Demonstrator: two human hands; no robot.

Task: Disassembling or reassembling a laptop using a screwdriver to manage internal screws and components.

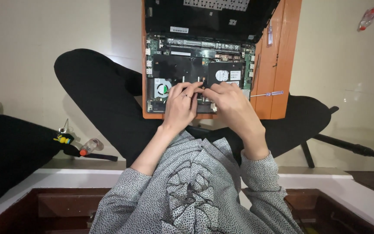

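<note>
Grey speckled fabric of the person's blouse (195,190) fills the near edge of the view, its sleeves running up to both wrists. Beyond it, black trousers (104,99) cover crossed legs on the pale floor (22,52). The left hand (180,106) rests on the near edge of the opened laptop (198,65), fingers curled and close together, the forefinger tip pressing down beside a small part at the middle of the board; a ring shows on one finger. The right hand (230,102) lies just beside it, touching it at the fingertips, its fingers bunched and bent over the same spot; whether they pinch anything cannot be told.

The laptop's lower shell holds the green circuit board, a round cooling fan (162,88) at the left and a black hard drive (226,76) at the right, just beyond the right hand. The shell sits on an orange wooden board (278,60). A screwdriver with a clear handle (267,93) lies on that board right of the laptop. At the far left, a black bag (9,151) sits on the floor.
</note>
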